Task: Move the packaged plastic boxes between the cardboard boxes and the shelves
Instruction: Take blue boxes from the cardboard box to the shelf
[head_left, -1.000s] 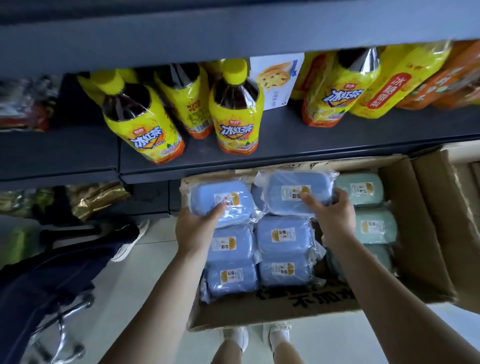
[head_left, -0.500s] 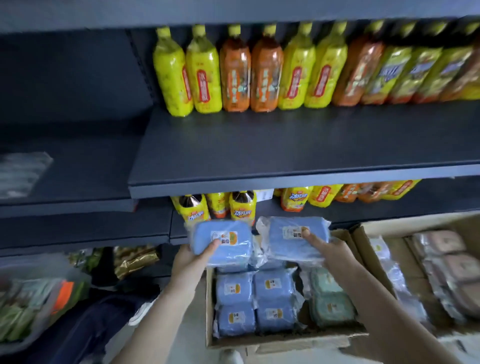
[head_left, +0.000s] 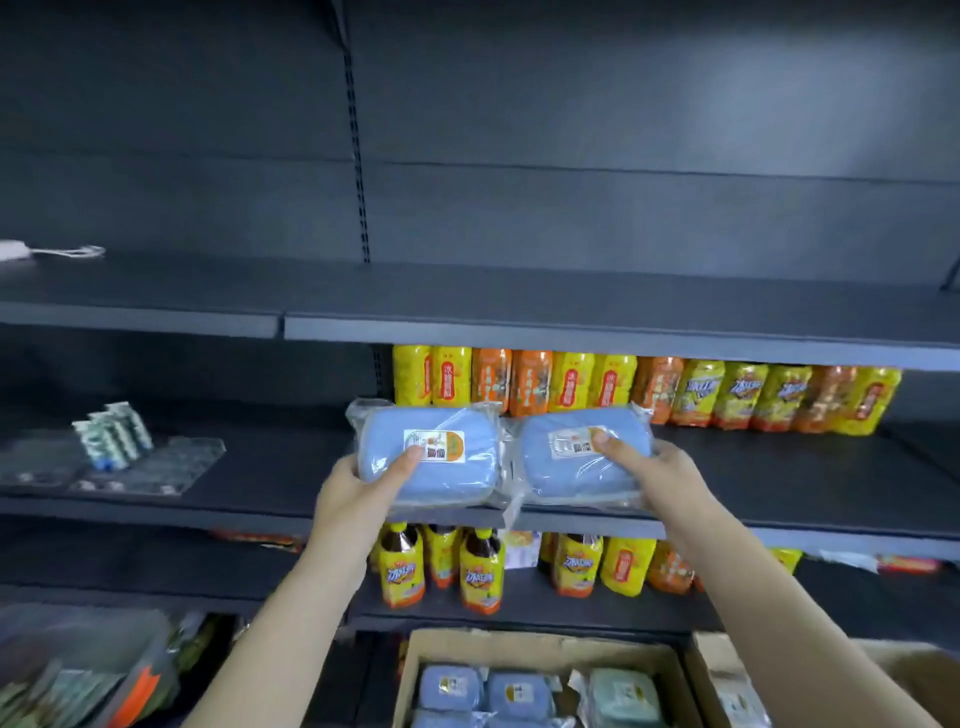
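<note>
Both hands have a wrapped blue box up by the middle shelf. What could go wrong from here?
1. Each box is held one-handed: the left hand grips the left blue box, the right hand the right blue box, thumbs on slick wrap. Either might slip and drop toward the cardboard box.
2. Pushed too deep onto the shelf, they could knock the bottles standing behind.

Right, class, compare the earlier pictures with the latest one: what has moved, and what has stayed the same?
The left hand and right hand have raised the left blue box and right blue box from the cardboard box up to the bottle shelf. Unchanged: each grip on its box.
</note>
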